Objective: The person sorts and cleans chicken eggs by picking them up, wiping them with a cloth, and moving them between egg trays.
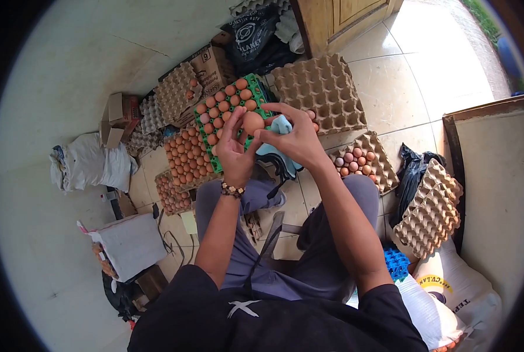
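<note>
A brown egg (252, 123) is held up in front of me in the fingers of my left hand (236, 148). My right hand (299, 138) grips a light blue cloth (281, 125), and its thumb and fingertips come close to the egg's right side. Part of the cloth hangs below that hand. Just beyond both hands is a green plastic egg tray (216, 166) with rows of brown eggs (219, 96). Its lower right part is hidden behind my hands.
Eggs on stacked trays (187, 158) stand left of the green tray. A cardboard egg tray (320, 82) with few eggs lies at the upper right, and another (385, 167) holds several eggs by my right knee. More trays (429, 211), sacks (458, 281) and a wooden door (359, 20) surround me.
</note>
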Action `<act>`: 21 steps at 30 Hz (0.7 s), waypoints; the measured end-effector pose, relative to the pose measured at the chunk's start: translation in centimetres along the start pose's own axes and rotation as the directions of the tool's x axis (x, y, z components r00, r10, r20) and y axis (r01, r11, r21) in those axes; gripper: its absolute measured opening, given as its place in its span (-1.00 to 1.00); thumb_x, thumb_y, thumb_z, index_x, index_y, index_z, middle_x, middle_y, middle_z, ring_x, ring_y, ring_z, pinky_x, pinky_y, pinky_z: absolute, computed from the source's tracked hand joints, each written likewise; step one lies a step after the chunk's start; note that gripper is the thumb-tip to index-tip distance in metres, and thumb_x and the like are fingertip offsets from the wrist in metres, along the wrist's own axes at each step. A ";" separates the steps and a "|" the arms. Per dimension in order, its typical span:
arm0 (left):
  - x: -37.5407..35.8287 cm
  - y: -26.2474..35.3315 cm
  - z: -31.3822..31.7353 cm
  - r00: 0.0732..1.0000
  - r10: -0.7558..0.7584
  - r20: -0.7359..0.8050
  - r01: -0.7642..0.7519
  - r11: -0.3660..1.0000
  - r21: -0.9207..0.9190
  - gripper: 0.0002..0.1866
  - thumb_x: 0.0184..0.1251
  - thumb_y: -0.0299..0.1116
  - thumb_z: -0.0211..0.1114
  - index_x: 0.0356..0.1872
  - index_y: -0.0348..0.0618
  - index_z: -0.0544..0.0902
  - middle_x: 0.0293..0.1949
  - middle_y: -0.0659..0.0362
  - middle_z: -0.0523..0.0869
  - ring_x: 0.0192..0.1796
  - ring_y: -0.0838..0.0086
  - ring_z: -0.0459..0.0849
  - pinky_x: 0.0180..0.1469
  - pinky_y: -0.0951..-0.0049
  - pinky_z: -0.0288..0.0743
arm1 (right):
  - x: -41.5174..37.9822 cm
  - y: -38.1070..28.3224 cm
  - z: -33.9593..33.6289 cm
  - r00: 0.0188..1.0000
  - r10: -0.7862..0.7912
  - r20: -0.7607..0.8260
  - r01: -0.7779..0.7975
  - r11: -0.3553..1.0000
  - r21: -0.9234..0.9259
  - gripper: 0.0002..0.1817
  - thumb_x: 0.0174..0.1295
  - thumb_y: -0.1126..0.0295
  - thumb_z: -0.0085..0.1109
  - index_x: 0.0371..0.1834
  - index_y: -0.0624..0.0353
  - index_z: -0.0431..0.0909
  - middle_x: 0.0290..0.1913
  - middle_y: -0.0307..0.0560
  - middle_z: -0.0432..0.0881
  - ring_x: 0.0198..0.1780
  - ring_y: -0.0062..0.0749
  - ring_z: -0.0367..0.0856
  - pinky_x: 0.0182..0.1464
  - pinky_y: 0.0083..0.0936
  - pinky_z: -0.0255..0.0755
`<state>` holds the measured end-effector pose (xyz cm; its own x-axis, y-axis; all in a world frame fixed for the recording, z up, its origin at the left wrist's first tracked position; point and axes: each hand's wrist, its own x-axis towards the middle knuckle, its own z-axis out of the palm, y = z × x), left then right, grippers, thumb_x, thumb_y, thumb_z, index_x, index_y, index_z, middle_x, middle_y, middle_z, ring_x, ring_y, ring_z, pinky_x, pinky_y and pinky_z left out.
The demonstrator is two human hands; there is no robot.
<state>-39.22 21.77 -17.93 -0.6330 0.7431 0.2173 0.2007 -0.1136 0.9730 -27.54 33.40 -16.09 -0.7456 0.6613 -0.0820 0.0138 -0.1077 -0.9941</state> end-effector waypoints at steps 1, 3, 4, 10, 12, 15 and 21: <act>0.0 0.0 0.2 0.999 0.036 -0.001 -0.036 0.998 0.057 -0.23 0.19 -0.47 0.49 0.41 -0.33 0.30 0.29 -0.02 0.50 0.30 0.29 0.52 0.28 0.31 0.51 | 0.2 0.5 0.1 1.000 -0.011 0.005 0.011 1.000 -0.004 -0.39 -0.04 0.35 0.51 0.15 0.28 0.56 -0.14 -0.10 0.71 -0.13 -0.57 0.62 0.01 -0.54 0.50; -0.2 0.0 0.2 0.994 0.106 0.000 -0.105 0.981 0.166 -0.21 0.18 -0.45 0.50 0.42 -0.32 0.30 0.26 -0.02 0.53 0.28 0.28 0.54 0.27 0.30 0.52 | 0.4 1.0 0.2 0.999 -0.040 0.037 0.042 0.998 -0.037 -0.41 -0.03 0.36 0.51 0.12 0.29 0.58 -0.13 -0.09 0.70 -0.12 -0.57 0.62 0.02 -0.55 0.51; -0.2 0.0 0.3 0.990 0.142 0.001 -0.139 0.966 0.218 -0.20 0.17 -0.44 0.51 0.42 -0.31 0.29 0.25 -0.02 0.55 0.27 0.28 0.56 0.27 0.30 0.52 | 0.4 1.1 0.3 0.997 -0.054 0.054 0.057 0.997 -0.053 -0.43 -0.03 0.37 0.51 0.11 0.29 0.60 -0.12 -0.09 0.70 -0.11 -0.58 0.62 0.02 -0.56 0.51; -0.1 0.8 0.0 0.971 0.238 -0.020 -0.212 0.899 0.384 -0.25 0.11 -0.43 0.54 0.35 -0.27 0.40 0.16 -0.01 0.61 0.20 0.30 0.61 0.19 0.28 0.56 | 0.5 1.1 0.6 0.989 0.001 0.145 -0.043 0.958 0.283 -0.50 0.02 0.40 0.46 0.05 0.37 0.62 -0.10 -0.06 0.70 -0.09 -0.57 0.62 0.01 -0.59 0.50; 0.0 1.1 -0.5 0.948 0.310 0.071 -0.301 0.803 0.514 -0.31 0.08 -0.46 0.54 0.29 -0.26 0.48 0.15 0.00 0.62 0.18 0.30 0.62 0.17 0.28 0.56 | 0.4 1.2 0.5 0.983 0.013 0.184 -0.081 0.925 0.372 -0.54 0.03 0.39 0.46 0.01 0.39 0.63 -0.11 -0.07 0.70 -0.11 -0.57 0.62 -0.01 -0.59 0.50; 0.3 1.4 -1.6 0.902 0.344 0.260 -0.425 0.605 0.673 -0.38 0.02 -0.52 0.53 0.20 -0.24 0.56 0.15 0.02 0.62 0.17 0.28 0.63 0.17 0.31 0.56 | 0.6 1.3 0.6 0.985 0.052 0.163 -0.093 0.964 0.250 -0.55 0.04 0.33 0.48 -0.06 0.38 0.65 -0.14 -0.07 0.71 -0.14 -0.57 0.61 -0.06 -0.57 0.50; -1.3 -2.0 -0.8 1.000 -0.012 -0.013 0.015 0.966 0.258 -0.53 0.16 -0.61 0.40 0.15 -0.27 0.57 0.06 0.07 0.67 0.12 0.38 0.66 0.17 0.36 0.57 | 0.7 2.6 0.8 0.987 0.142 0.074 -0.125 0.972 -0.201 -0.47 -0.11 0.06 0.54 -0.29 0.35 0.67 -0.39 0.10 0.70 -0.32 -0.22 0.72 -0.20 -0.35 0.56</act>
<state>-39.38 20.45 -20.05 -0.6453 0.7355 0.2066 0.3772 0.0716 0.9234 -28.56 33.03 -18.64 -0.7835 0.5822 -0.2172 0.2404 -0.0382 -0.9699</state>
